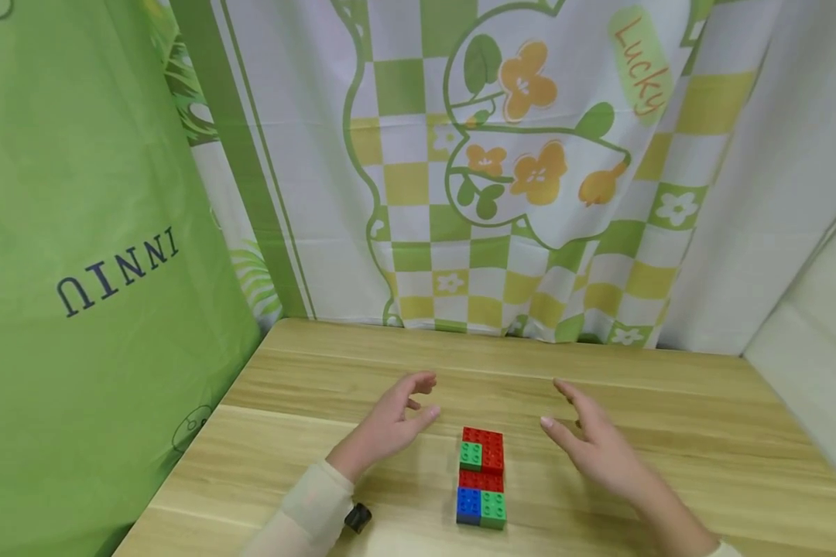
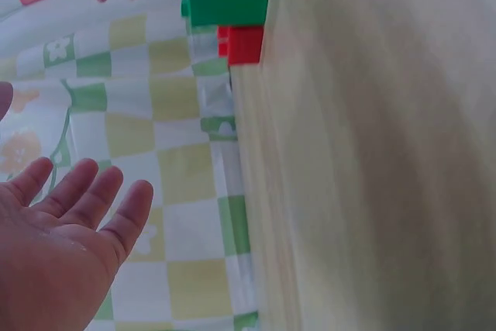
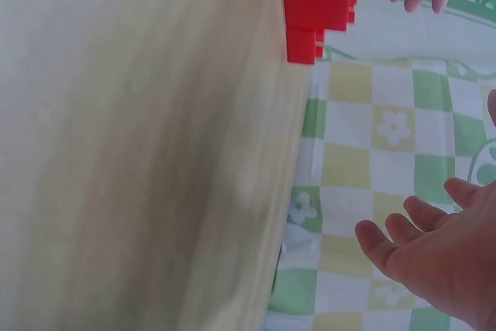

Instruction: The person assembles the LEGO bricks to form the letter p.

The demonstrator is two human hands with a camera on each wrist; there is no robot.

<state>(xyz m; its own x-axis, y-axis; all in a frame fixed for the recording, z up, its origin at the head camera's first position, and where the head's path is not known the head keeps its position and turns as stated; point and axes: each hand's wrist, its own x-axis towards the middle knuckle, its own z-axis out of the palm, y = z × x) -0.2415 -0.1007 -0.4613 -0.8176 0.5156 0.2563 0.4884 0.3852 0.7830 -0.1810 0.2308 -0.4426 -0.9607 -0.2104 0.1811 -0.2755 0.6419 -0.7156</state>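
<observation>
Our left hand [image 1: 390, 418] and right hand [image 1: 597, 446] are hovering apart, relaxed and empty, flanking the toy-brick build [image 1: 481, 480] on the wooden tabletop [image 1: 251, 472]. Its red, green and blue bricks [image 1: 493, 456] are already sitting stacked; what's remaining, we cannot tell.

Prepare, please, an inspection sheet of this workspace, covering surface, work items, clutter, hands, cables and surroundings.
Surface: table with light wood grain.
Work items: red bricks, a blue brick and two green bricks stand grouped between the hands; the blue one and one green one sit side by side at the near end.
Clutter: small black object beside the left sleeve; its nature cannot be told.
Left hand: open, holding nothing.
Right hand: open, holding nothing.
Cables: nothing seen.
Surroundings: patterned curtain behind the table; green fabric with dark lettering at the left.
</observation>
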